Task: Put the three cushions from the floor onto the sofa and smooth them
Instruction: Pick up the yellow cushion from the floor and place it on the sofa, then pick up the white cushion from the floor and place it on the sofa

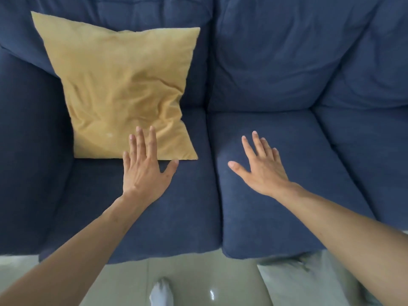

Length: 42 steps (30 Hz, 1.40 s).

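Note:
A mustard-yellow cushion [123,89] leans upright against the backrest on the left seat of the dark blue sofa [276,85]. Its cover is creased in the lower half. My left hand [145,166] is flat and open, its fingertips over the cushion's lower edge and its palm above the seat. My right hand [260,164] is open with fingers spread over the middle seat, holding nothing. No other cushion is in view.
The sofa's left armrest [24,151] rises beside the cushion. Pale glossy floor tiles [198,281] lie below the seat's front edge. A foot in a light sock [162,292] and a light trouser leg [309,281] show at the bottom.

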Each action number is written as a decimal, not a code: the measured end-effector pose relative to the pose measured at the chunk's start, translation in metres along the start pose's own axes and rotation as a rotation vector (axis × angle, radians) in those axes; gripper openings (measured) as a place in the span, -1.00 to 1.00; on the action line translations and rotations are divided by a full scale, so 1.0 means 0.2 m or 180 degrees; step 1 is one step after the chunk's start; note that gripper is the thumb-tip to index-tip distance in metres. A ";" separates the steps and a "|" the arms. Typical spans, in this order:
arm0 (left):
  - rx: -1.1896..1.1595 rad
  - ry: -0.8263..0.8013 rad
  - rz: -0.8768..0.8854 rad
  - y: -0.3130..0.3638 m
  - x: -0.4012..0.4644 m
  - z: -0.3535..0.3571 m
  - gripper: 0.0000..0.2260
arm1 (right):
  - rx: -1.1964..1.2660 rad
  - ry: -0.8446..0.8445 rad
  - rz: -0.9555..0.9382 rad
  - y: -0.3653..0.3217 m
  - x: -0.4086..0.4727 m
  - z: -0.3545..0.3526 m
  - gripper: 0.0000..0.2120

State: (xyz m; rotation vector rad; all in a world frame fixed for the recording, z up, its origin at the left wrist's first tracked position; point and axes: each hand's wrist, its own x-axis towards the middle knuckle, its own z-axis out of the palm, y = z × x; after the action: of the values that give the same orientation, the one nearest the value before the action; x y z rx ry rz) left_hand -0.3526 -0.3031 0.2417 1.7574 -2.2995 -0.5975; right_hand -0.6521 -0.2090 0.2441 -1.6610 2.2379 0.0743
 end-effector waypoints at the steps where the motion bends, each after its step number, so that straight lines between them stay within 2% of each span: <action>1: -0.0010 -0.0051 -0.0003 0.09 -0.07 0.05 -0.08 | -0.0011 -0.0018 0.0005 0.09 -0.07 0.00 -0.09; 13: 0.0100 -0.0388 0.0190 1.09 -0.99 0.84 -0.03 | -0.0232 -0.0181 0.0118 1.43 -0.96 0.18 -0.02; 22: 0.0353 -0.0999 0.0384 1.54 -1.61 1.44 -0.03 | -0.0168 -0.0485 0.0385 2.17 -1.64 0.52 -0.06; 26: 0.0394 -0.1420 0.0413 1.59 -1.88 1.69 -0.04 | 0.0005 -0.0695 0.0484 2.29 -1.83 0.77 -0.07; 30: 0.0538 -0.1854 0.0296 1.48 -2.09 2.03 -0.03 | 0.0098 -0.0943 0.0490 2.39 -1.94 1.10 -0.08; 36: 0.0362 -0.2300 -0.0219 1.28 -2.23 2.60 0.08 | 0.0127 -0.1301 0.0510 2.52 -1.92 1.72 -0.04; 42: -0.0068 -0.2478 -0.0794 1.12 -2.23 3.07 0.24 | 0.0197 -0.1432 0.0579 2.67 -1.76 2.21 0.11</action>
State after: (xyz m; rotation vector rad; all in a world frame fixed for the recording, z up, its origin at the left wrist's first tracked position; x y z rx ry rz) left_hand -0.6598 0.2960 -0.1758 2.0689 -2.4826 -1.5812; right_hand -0.9546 0.3888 -0.1500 -1.2531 2.0117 0.3802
